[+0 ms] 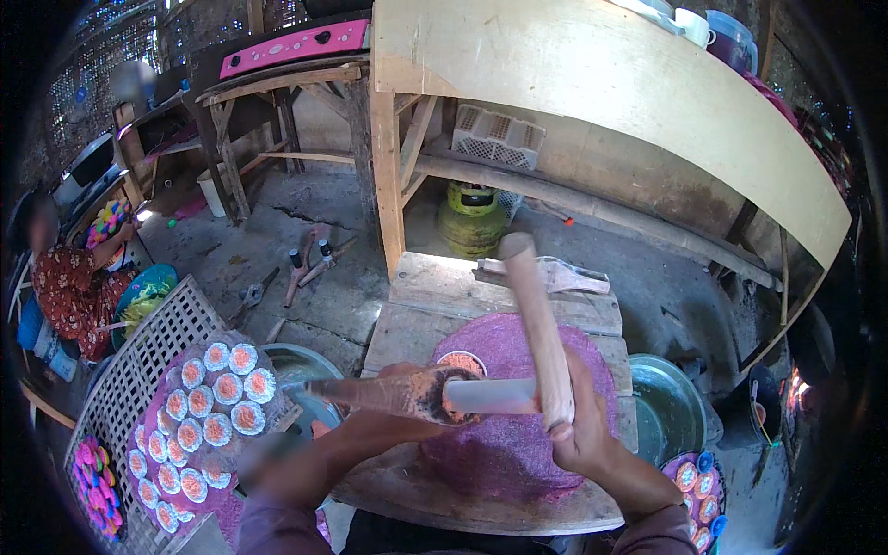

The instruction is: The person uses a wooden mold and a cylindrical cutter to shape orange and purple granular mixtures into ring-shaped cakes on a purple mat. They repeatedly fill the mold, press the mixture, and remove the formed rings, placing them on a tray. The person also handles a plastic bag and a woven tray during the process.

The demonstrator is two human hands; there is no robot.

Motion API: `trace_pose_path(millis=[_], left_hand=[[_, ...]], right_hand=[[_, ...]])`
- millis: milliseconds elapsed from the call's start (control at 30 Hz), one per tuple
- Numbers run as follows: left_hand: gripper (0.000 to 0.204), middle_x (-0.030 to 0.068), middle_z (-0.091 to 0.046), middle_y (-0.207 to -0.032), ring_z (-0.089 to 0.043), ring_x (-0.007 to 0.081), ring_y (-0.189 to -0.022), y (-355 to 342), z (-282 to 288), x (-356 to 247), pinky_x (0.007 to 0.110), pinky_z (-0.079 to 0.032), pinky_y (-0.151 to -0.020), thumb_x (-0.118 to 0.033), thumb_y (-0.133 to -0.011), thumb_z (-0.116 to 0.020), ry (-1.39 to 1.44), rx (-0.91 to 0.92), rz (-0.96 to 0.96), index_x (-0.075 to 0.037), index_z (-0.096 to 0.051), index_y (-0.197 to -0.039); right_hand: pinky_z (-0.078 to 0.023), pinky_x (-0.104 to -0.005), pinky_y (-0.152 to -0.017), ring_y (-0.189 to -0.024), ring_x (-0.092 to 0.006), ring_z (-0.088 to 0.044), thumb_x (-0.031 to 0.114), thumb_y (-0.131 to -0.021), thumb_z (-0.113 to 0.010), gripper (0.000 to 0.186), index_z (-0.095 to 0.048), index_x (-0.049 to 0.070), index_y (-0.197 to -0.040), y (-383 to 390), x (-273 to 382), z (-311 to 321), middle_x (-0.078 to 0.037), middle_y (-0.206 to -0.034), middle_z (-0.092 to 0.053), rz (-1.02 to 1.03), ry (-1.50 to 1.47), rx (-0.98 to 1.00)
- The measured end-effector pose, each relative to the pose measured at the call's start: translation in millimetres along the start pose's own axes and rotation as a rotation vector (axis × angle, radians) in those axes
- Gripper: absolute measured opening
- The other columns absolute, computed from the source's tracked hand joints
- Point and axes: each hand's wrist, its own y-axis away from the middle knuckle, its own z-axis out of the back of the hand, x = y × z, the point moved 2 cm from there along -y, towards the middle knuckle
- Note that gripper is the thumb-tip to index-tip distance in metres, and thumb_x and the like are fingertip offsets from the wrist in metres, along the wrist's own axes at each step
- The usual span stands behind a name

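Note:
My left hand (393,422) is closed around a dark-ended wooden mould (365,394) with a tapering handle, held level over the bench. Most of its fingers are hidden behind the mould. In my right hand (585,430) is a thick wooden stick (538,324), tilted with its far end up. A whitish cylinder (495,396) spans from the mould's mouth to the stick's lower end; whether it is fixed to the stick I cannot tell. Below both hands spreads a round purple cloth (504,462). A small bowl of orange crumbs (462,361) sits on it, partly covered by the mould.
Several white-and-orange round cakes (217,429) lie on a woven tray (176,314) at left. Water basins (666,407) flank the wooden bench (416,319). More wooden tools (555,275) rest on its far end. Beyond are a green gas cylinder (470,222) and a seated person (74,287).

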Motion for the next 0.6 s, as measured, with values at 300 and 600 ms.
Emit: trace_pose_path(millis=[300, 600], left_hand=[[0.054, 0.0135, -0.061, -0.120, -0.057, 0.0224, -0.114, 9.7, -41.4, 4.2, 0.035, -0.044, -0.099, -0.016, -0.077, -0.077, 0.534, 0.215, 0.084, -0.003, -0.055, -0.125], [0.064, 0.0126, -0.060, -0.122, -0.056, 0.0206, -0.116, -48.1, 26.0, -11.0, 0.035, -0.049, -0.095, -0.011, -0.075, -0.079, 0.457, 0.161, -0.190, -0.002, -0.049, -0.131]], right_hand=[[-0.054, -0.0492, -0.080, -0.096, -0.0480, -0.063, 0.054, -0.088, -0.060, 0.090, -0.020, -0.002, -0.146, 0.1, 9.0, -8.4, -0.035, -0.115, -0.057, -0.178, 0.088, 0.426], [-0.050, -0.0416, -0.091, -0.111, -0.0294, -0.058, 0.076, -0.085, -0.041, 0.098, -0.035, -0.006, -0.139, -20.3, -30.1, 50.8, -0.024, -0.126, -0.054, -0.686, -0.677, 0.786]])
